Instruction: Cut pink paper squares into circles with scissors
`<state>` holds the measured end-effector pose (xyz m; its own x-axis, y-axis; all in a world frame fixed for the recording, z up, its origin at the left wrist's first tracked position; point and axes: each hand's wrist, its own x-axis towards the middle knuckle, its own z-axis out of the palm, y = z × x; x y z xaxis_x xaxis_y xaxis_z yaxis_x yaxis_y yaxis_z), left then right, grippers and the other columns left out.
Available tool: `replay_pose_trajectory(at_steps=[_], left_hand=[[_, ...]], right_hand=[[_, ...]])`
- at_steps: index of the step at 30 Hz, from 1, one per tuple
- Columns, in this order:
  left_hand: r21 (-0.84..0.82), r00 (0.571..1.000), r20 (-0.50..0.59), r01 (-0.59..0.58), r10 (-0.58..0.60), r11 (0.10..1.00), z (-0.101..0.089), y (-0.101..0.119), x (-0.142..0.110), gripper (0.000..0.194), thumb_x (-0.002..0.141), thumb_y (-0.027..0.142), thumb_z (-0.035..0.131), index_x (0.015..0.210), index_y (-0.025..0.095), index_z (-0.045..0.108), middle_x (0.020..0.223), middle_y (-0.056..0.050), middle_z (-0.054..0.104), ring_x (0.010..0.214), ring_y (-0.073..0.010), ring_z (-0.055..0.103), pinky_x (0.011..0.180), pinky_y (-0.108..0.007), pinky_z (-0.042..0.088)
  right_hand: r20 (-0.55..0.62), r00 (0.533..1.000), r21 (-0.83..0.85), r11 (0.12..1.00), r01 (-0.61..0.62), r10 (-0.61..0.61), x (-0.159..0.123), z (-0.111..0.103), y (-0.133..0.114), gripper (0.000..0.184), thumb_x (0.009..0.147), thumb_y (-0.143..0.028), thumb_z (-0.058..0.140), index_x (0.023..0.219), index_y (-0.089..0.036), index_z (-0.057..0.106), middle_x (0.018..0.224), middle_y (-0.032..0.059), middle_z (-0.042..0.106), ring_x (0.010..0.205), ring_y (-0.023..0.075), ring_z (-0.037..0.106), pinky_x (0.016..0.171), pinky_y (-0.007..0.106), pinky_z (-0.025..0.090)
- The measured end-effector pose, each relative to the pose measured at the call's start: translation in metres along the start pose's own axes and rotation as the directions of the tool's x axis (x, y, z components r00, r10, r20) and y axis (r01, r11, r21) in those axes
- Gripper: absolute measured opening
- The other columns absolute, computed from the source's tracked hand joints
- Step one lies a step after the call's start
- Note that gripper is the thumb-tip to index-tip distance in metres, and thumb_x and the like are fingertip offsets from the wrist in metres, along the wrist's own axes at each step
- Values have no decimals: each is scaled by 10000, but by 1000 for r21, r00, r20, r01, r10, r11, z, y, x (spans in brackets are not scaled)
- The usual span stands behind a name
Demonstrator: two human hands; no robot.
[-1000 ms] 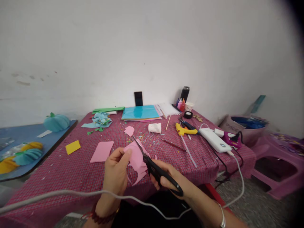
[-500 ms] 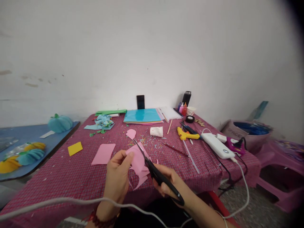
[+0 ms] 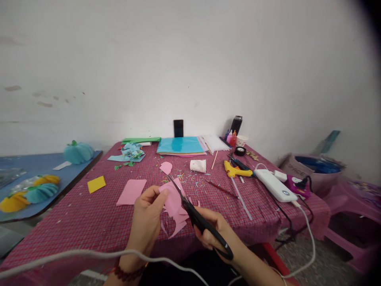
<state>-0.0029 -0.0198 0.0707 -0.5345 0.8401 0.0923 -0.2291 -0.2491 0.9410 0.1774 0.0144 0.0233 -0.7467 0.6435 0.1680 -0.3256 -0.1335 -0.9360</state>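
Between thumb and fingers, my left hand (image 3: 149,214) pinches a sheet of pink paper (image 3: 172,196) above the front of the table. My right hand (image 3: 212,228) is wrapped around the handles of black scissors (image 3: 201,222). Their blades lie across the pink paper, pointing up and left. Pink offcuts (image 3: 178,228) hang or lie just under the sheet; I cannot tell which. A rounded pink cut piece (image 3: 166,167) rests beyond the blade tips. To the left of my left hand is a pink paper stack (image 3: 131,192).
A white cable (image 3: 98,254) crosses in front of my forearms. Paper shreds, a paper cup (image 3: 198,166) and a pencil (image 3: 222,189) lie ahead. At right are a yellow glue gun (image 3: 236,171) and a white power bank (image 3: 275,186). A yellow paper square (image 3: 96,184) is at left.
The whole view has shifted slightly, with the table things appearing a little further right. Both hands keep their holds on the pink paper and scissors, with hardly any other movement.
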Motion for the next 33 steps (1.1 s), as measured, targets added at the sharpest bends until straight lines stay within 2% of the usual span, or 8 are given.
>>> replay_pose_trajectory(at_steps=[15,23,29,33], left_hand=[[143,997,77,-42,31,989,-12,6,5,237,710,294,711,612,161,540,564,55,497,535,-76,409,525,-197,326],[281,987,151,-96,55,955,-25,5,10,243,748,306,688,626,167,529,577,47,499,541,-87,417,517,-209,313],[297,987,154,-95,51,950,-24,8,9,243,758,316,677,628,172,532,575,44,502,535,-92,428,514,-212,317],[320,984,172,-99,44,942,-27,10,11,246,755,322,678,619,171,539,579,36,509,539,-96,436,517,-212,326]], right_hand=[[35,999,-46,999,-15,16,-3,-6,-2,545,711,-369,750,1217,-210,625,623,-52,446,464,43,285,392,149,222],[43,998,-102,994,-34,38,-7,-5,-11,577,712,-457,747,1207,-183,631,595,-55,427,475,47,256,397,161,187],[28,998,-118,992,-43,47,-8,-2,-10,677,700,-587,717,1219,-165,621,578,-53,410,462,49,244,384,171,172],[23,998,-116,992,-52,55,-7,0,-12,662,695,-571,729,1217,-176,630,570,-58,396,459,47,237,382,170,168]])
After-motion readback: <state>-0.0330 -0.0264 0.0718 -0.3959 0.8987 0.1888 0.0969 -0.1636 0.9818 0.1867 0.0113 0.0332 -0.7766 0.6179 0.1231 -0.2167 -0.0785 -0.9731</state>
